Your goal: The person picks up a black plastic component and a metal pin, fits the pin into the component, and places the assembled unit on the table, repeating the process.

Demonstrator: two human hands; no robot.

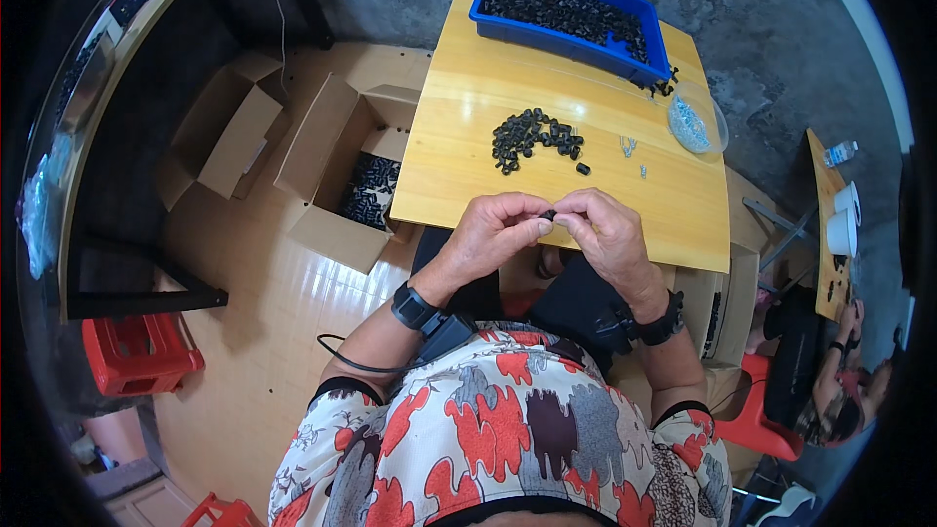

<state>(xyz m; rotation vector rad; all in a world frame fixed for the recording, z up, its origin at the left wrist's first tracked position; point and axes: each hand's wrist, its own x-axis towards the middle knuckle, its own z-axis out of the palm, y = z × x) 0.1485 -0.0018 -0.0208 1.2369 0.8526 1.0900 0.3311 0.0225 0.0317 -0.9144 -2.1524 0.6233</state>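
Both hands meet at the near edge of the yellow wooden table. Between the fingertips of my left hand and my right hand is a small black plastic part, pinched from both sides and mostly covered by the fingers. Just beyond the hands lies a loose pile of black cylindrical parts, with one single black part apart from it. To the right of the pile are several small pale metallic pins.
A blue tray of black parts stands at the table's far side. Beside it, a clear bowl holds light-blue pieces. Left of the table, an open cardboard box contains black parts. A red stool stands farther left; another person sits at right.
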